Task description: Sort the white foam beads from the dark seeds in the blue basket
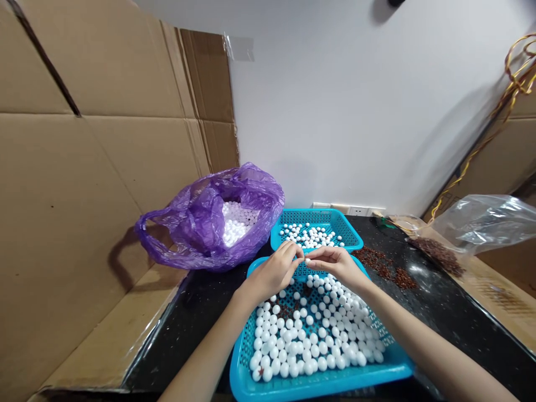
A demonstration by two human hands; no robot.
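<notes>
My left hand (278, 268) and my right hand (337, 265) meet over the back of the near blue perforated basket (322, 385). A small white ball (308, 261) is pinched between my right thumb and fingers. My left fingertips are pressed together just beside it; whatever they grip is too small to make out. Below my hands, many loose white balls (307, 352) fill the near basket, with small reddish-brown bits (287, 310) among them. Behind it stands a second blue basket (355, 237) holding more white balls (314, 237).
An open purple plastic bag (184, 223) of white balls leans at the left by cardboard (84, 223). Reddish-brown bits (405, 278) lie on the black tabletop (444, 312) at the right, beside a clear bag (486, 220). Yellow-red twisted wires (464, 162) hang there.
</notes>
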